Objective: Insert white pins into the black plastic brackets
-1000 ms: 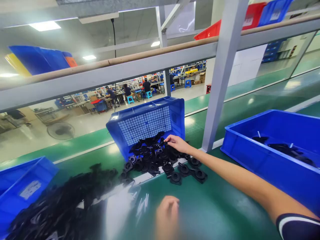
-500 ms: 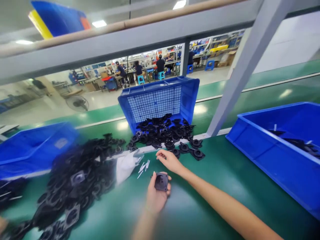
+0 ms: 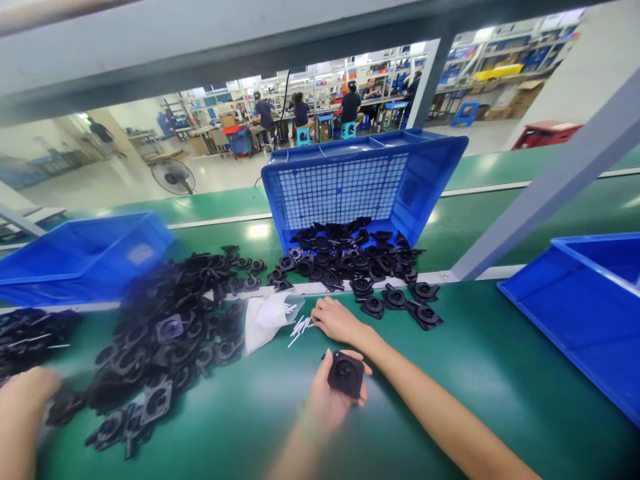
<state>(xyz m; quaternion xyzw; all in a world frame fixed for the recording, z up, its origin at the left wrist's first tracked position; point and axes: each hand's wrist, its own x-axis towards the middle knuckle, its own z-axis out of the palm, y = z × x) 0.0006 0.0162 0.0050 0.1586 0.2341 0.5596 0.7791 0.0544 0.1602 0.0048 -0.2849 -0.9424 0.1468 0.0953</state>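
My left hand (image 3: 324, 392) is closed around a black square plastic part (image 3: 346, 375) with a round recess, its face turned up. Just above it, my right hand (image 3: 336, 321) rests low over the green surface, fingers curled together at the right end of some thin white sticks (image 3: 300, 328). Whether one is between the fingertips is hidden. A white plastic bag (image 3: 267, 320) lies left of the sticks, its mouth towards them. Several loose black parts (image 3: 395, 298) sit just beyond my right hand, in front of a tipped blue crate (image 3: 345, 190).
A large heap of black parts (image 3: 190, 320) covers the left of the green worktop (image 3: 240, 427). Another person's hand (image 3: 27, 393) is at its near left edge. Blue bins stand left (image 3: 90, 257) and right (image 3: 575, 313). A slanted grey post (image 3: 540, 180) rises at right.
The view has shifted, bringing more of the left side in. My right hand has lowered to the white sticks. The black part in my left hand has turned slightly. Another person's hand has come in at left.
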